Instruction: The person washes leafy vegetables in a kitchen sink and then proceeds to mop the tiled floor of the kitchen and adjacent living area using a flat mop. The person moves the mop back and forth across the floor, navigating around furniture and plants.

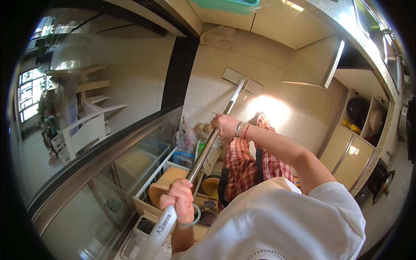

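Tiled floor below — left hand high, right hand lower, grips clasping the mop.

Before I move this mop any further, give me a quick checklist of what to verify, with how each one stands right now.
1. Left hand closed on the white grip: ok.
2. Right hand closed on the metal pole: ok, farther down toward the mop head.
3. Mop head down on the floor: ok, it appears to lie flat.
4. Cabinet door shut: not ok, it stands open, jutting out to the right of the mop head.
5. Floor beyond the mop head clear: not ok, a crumpled beige cloth lies there.
6. Underside of the mop head clean: cannot tell, it is hidden.
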A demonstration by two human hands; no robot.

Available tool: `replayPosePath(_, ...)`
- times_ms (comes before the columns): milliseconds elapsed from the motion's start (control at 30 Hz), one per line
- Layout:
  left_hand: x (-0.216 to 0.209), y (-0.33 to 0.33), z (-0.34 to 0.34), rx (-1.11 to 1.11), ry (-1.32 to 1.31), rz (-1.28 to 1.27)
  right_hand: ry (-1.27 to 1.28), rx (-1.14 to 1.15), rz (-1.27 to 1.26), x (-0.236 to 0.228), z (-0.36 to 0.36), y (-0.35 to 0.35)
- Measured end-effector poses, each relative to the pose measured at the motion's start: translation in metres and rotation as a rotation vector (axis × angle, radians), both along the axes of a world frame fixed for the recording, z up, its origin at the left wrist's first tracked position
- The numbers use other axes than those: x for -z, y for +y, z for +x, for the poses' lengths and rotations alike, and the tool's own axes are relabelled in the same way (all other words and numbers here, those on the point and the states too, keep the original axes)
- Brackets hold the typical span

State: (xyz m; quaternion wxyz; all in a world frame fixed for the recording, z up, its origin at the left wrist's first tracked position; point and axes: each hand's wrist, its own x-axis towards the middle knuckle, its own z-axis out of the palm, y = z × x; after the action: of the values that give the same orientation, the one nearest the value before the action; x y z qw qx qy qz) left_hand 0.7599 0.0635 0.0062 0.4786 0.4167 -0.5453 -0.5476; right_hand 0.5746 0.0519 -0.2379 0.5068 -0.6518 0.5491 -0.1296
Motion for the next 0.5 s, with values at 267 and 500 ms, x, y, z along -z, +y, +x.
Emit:
replayPosePath(267, 0.024, -0.038, -0.021, -0.034, 0.078, -0.052, 0.071, 0.021, -0.116, 0.011, -0.034, -0.063)
replayPosePath(500, 0.055, -0.083, -0.056, -0.100, 0.045, -0.121, 0.113, -0.059, -0.176, 0.033, -0.071, -0.147)
